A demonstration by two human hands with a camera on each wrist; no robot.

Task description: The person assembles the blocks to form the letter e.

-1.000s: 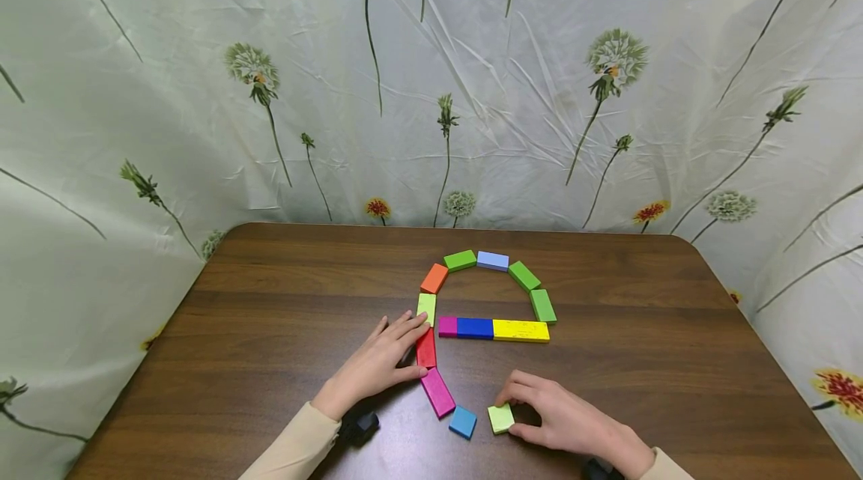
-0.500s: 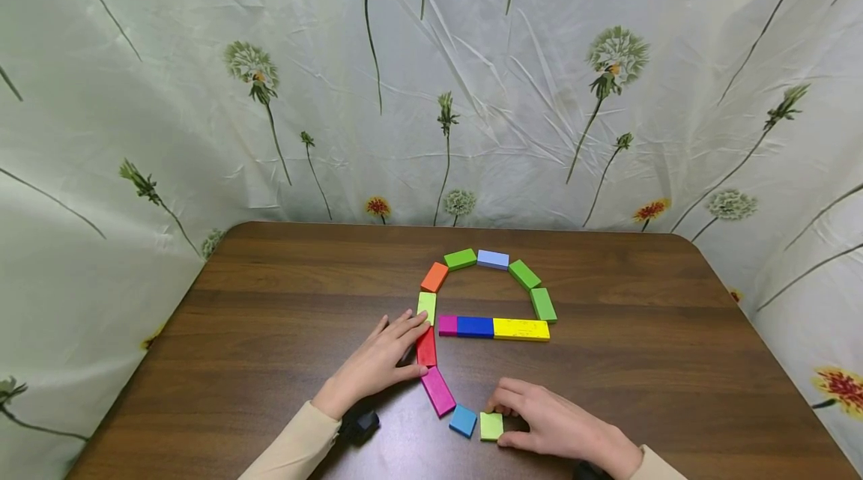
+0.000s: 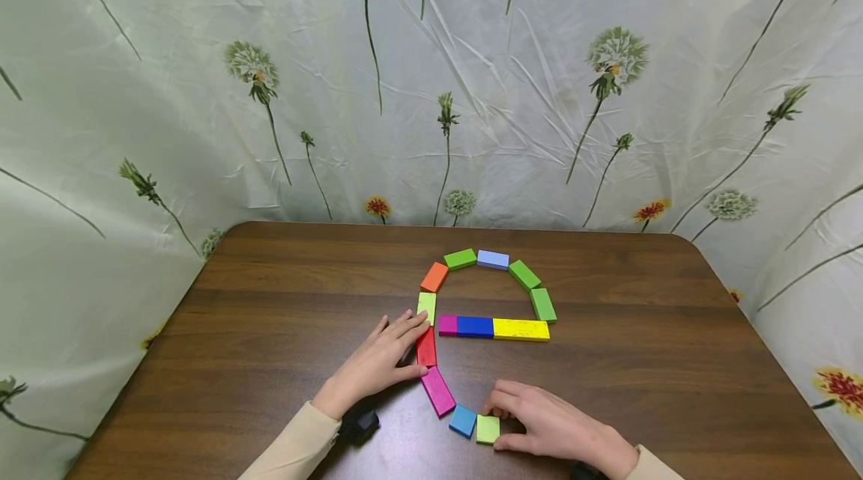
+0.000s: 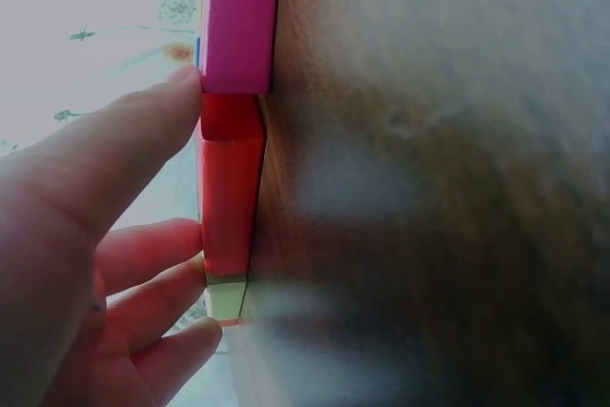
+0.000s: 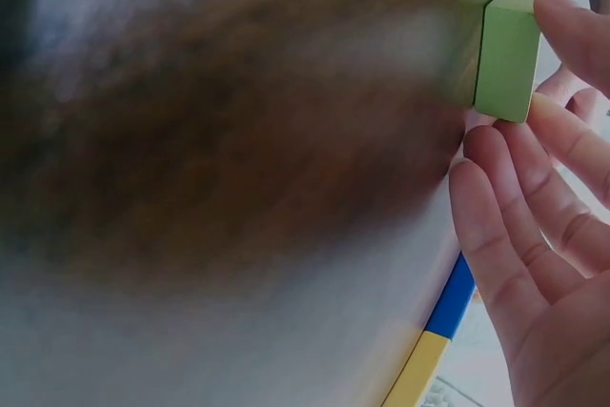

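Observation:
Between thumb and fingers my right hand (image 3: 549, 420) pinches a square light green block (image 3: 488, 429) on the table, its left side right at a light blue block (image 3: 462, 421). The same green block (image 5: 509, 59) shows between thumb and fingertips in the right wrist view. My left hand (image 3: 377, 364) rests with fairly straight fingers along the left of the curve: fingertips over the red block (image 3: 426, 349) and a lime block (image 3: 426, 308), thumb tip by the joint of the red and magenta (image 3: 438, 392) blocks. In the left wrist view the thumb touches near the magenta block (image 4: 240, 21).
Orange (image 3: 434, 277), green (image 3: 461, 260), pale blue (image 3: 493, 260) and further green blocks (image 3: 543, 305) arc round the top. A straight row of magenta, blue (image 3: 475, 327) and yellow (image 3: 521, 330) blocks crosses the middle. Behind the wooden table (image 3: 290, 270) hangs a flowered cloth (image 3: 512, 128).
My right hand has slid the light green block left and slightly toward me, up to the light blue block, turning it straighter. The left hand has stayed in place.

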